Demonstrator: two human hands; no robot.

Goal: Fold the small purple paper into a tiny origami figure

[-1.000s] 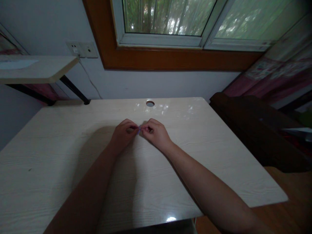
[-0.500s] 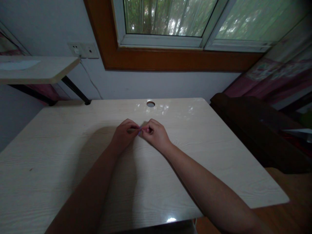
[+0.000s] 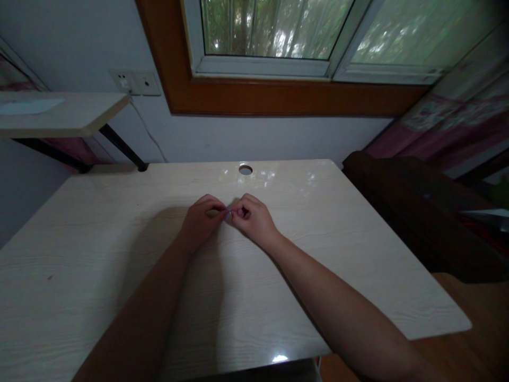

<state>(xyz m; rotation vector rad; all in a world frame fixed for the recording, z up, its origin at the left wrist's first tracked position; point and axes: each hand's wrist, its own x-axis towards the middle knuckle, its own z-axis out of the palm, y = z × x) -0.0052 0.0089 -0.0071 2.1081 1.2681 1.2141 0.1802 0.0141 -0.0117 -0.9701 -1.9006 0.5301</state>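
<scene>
Purple piece [image 3: 228, 215], thin and too small to identify further, sits between the fingertips of the two hands, over the far half of the pale wood-grain surface [image 3: 342, 223] and on the near side of the round cable hole [image 3: 245, 170]. So little of it shows that the likeliest trouble, I judge, is a slip: if either pinch loosened, or one side pulled harder than the other, it could spring out and drop. A piece this slight might also bend or twist out of line if the two pinches pressed unevenly, and the fingertips crowding around it could make such a fault hard to notice. Dim light and the broad shadow beside the left arm might add to that; a dropped piece could be hard to spot, and a stray flick toward the cable hole might lose it, though the hole lies a little apart from the fingers. As for the hands, the left hand [image 3: 202, 218] has thumb and forefinger drawn together at the tips on the piece, with a narrow gap behind them. Opposite, the right hand [image 3: 255, 217] pinches it with thumb and forefinger, the other fingers curled in. Whether either hand rests on the surface, I cannot tell.
</scene>
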